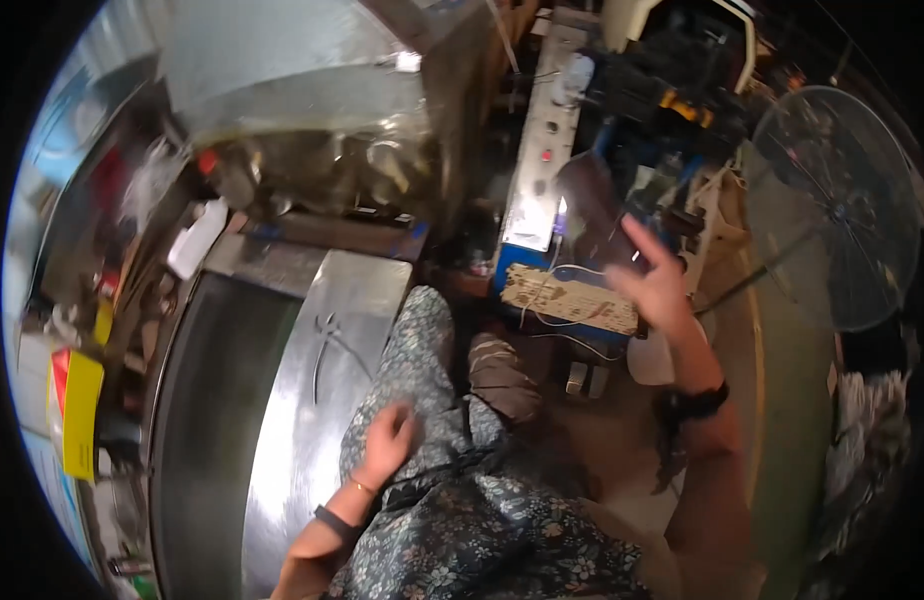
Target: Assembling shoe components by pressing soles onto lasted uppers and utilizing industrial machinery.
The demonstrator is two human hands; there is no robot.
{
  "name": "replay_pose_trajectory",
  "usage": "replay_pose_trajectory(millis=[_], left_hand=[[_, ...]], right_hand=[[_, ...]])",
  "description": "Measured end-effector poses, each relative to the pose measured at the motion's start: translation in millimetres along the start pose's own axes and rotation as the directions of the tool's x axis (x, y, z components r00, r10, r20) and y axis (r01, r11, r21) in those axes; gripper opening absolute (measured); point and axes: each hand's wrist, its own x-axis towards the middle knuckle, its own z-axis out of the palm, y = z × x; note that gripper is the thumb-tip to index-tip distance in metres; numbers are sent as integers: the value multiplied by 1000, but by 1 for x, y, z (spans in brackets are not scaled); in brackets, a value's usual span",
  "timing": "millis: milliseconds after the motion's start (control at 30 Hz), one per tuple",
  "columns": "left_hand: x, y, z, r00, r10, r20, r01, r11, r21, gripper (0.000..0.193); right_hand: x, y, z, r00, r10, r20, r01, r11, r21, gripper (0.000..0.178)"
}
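My right hand (654, 290) reaches forward over the front of a blue-framed machine, its fingers stretched apart. Just beyond the fingertips is a dark, flat, smooth panel (594, 205); I cannot tell whether the hand touches it. Below that panel lies a worn, cream-coloured slotted board (572, 298) with a thin white cord (557, 318) looped across it. My left hand (390, 440) rests by my thigh on the dark floral cloth (422, 350), fingers curled in. What it holds, if anything, is hidden.
A shiny metal sheet (307, 440) with a small tool-like thing (330, 330) on it lies to my left. A control strip (544, 140) with a red button runs forward beside the machine. At right stands a round caged fan (837, 210). A yellow box (79, 415) sits far left.
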Motion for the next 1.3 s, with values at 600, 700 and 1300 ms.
replay_pose_trajectory(millis=[600, 700, 1300], left_hand=[[3, 26, 28, 954, 294, -53, -250, 882, 398, 18], [2, 23, 27, 946, 322, -48, -273, 865, 420, 17], [-7, 20, 22, 986, 158, -57, -142, 966, 215, 16]], right_hand=[[136, 63, -169, 980, 113, -163, -198, 551, -811, 69], [127, 53, -136, 961, 236, -147, -256, 548, -797, 67], [155, 71, -126, 955, -81, -284, -147, 705, -694, 54]])
